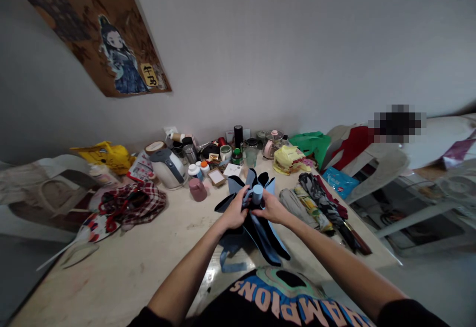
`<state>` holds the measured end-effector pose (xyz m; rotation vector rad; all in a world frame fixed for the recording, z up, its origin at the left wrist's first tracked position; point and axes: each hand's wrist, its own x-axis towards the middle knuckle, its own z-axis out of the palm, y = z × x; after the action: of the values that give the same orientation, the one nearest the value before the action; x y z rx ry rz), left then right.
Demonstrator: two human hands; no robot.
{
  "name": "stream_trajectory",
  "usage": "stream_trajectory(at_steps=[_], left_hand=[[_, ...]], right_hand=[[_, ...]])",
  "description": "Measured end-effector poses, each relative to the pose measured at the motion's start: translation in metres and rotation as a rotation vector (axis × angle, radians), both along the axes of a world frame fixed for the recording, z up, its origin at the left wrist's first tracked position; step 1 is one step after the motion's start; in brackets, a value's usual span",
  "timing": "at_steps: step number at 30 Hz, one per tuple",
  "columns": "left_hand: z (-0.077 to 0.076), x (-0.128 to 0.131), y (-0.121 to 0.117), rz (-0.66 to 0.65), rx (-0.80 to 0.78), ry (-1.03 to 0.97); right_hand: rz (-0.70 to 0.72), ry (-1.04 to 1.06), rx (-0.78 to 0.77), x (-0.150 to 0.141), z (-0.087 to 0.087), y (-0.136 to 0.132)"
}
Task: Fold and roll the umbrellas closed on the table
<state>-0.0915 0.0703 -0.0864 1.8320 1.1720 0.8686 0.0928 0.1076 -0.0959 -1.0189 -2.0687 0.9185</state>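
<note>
A dark blue folding umbrella (pixel 260 233) with a light blue handle end stands upright in front of me over the table (pixel 148 262). My left hand (pixel 235 212) is wrapped round its gathered fabric from the left. My right hand (pixel 272 209) grips it from the right, just under the handle. Loose canopy folds stick up behind my fingers and hang down toward my chest.
Several folded umbrellas (pixel 320 208) lie to the right. A pink cup (pixel 197 189), a white kettle (pixel 169 167) and a plaid cloth (pixel 134 203) are to the left. Bottles, jars and bags crowd the back by the wall. White plastic chairs (pixel 386 168) stand on the right.
</note>
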Motion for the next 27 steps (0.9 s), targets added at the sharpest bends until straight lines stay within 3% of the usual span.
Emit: stream_trajectory(at_steps=[3,7,9,13,16,21,27], left_hand=[[0.007,-0.004,-0.001,0.021,0.077,-0.008],[0.018,-0.028,-0.002,0.251,0.166,-0.050],[0.016,-0.045,-0.003,0.314,0.084,-0.044],[-0.001,-0.065,-0.009,0.245,-0.127,0.115],[-0.006,-0.061,-0.015,0.267,-0.088,0.167],[-0.001,-0.040,-0.021,0.120,-0.014,0.237],[-0.016,-0.025,-0.011,0.269,-0.137,0.056]], right_hand=[[-0.063,-0.005,-0.015,-0.002,-0.004,0.002],[-0.077,-0.015,-0.028,0.002,-0.008,0.006],[-0.082,-0.003,-0.058,0.007,-0.009,0.007],[-0.086,0.030,-0.137,0.014,-0.007,0.008],[-0.066,0.036,-0.151,0.017,-0.005,0.008],[-0.085,0.038,-0.209,0.017,-0.005,0.009],[-0.114,0.029,-0.212,0.016,-0.006,0.007]])
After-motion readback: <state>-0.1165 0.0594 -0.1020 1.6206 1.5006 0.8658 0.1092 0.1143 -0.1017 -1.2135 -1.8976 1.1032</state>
